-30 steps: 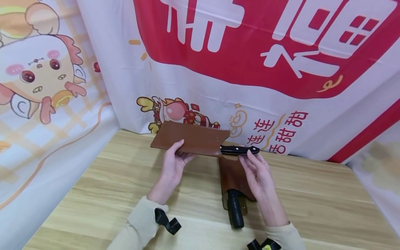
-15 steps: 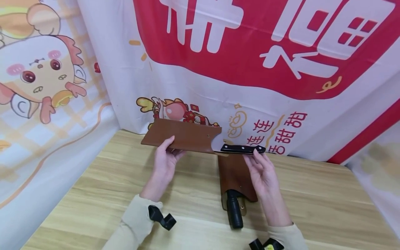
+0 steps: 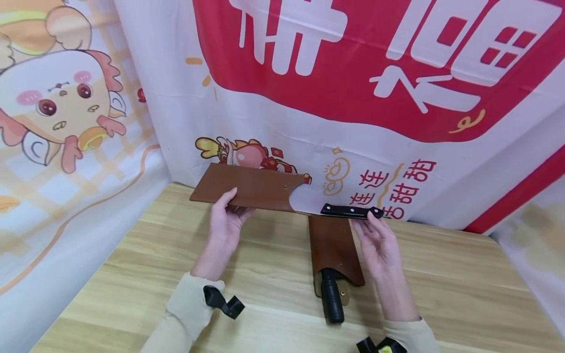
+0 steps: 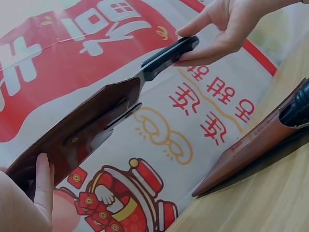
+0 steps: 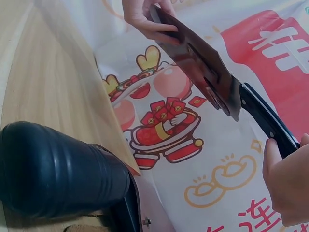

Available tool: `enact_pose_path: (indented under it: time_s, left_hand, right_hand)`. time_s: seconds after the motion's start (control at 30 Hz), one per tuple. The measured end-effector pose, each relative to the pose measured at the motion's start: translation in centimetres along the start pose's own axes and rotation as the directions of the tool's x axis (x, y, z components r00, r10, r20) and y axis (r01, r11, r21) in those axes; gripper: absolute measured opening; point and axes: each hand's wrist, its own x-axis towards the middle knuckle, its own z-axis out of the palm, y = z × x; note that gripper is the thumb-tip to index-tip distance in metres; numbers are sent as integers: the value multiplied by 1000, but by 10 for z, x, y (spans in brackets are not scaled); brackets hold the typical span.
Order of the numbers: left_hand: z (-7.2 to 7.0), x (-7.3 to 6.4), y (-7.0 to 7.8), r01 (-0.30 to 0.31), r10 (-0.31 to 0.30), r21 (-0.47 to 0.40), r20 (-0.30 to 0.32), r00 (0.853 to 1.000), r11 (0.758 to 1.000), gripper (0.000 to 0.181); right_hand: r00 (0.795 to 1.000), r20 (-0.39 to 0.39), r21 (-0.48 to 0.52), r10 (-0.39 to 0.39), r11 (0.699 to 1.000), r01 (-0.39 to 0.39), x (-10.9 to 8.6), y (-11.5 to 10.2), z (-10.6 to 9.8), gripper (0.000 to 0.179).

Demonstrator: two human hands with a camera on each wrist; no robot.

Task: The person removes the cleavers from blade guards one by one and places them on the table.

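Observation:
In the head view my left hand grips the lower edge of a brown leather sheath, its thumb on the front face. A cleaver sits partly inside; a strip of bare blade shows at the sheath's curved mouth. My right hand pinches the end of the cleaver's black riveted handle. Both are held up above the table's back edge. In the left wrist view, a strap shows on the sheath's other side. The rest of the blade is hidden in the leather.
On the wooden table lies a second brown sheath, a ribbed black handle sticking out of it towards me. Behind the table hangs a printed white and red cloth; another patterned cloth is on the left.
The left hand and sheath have moved left, while the right hand and handle have moved slightly right. More of the cleaver's blade now shows between sheath and handle.

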Motion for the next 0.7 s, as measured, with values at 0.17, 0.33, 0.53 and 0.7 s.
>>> enact_pose_path:
  time_s: [0.17,0.33,0.53,0.7]
  left_hand:
    - [-3,1,5,-7,7,-2,-4,1000,1000,8]
    - [-5,0,10,-5,5,-14,-7,1000,1000,8]
    - [-7,-1,15,2,-3,-29,-18,1000,1000,8]
    - [-7,0,19,-1,0,-22,-19,1000,1000,10]
  right_hand:
    - [998,-43,-2,45,999,-45,-2,-5,0,30]
    - [997,-57,-12,58,998,-59,-2,-7,0,26]
    - [996,-70,-20,55,998,-57,-2,-11,-2,18]
    - [994,-86,-18,61,998,-63,-3,-15,-3,19]
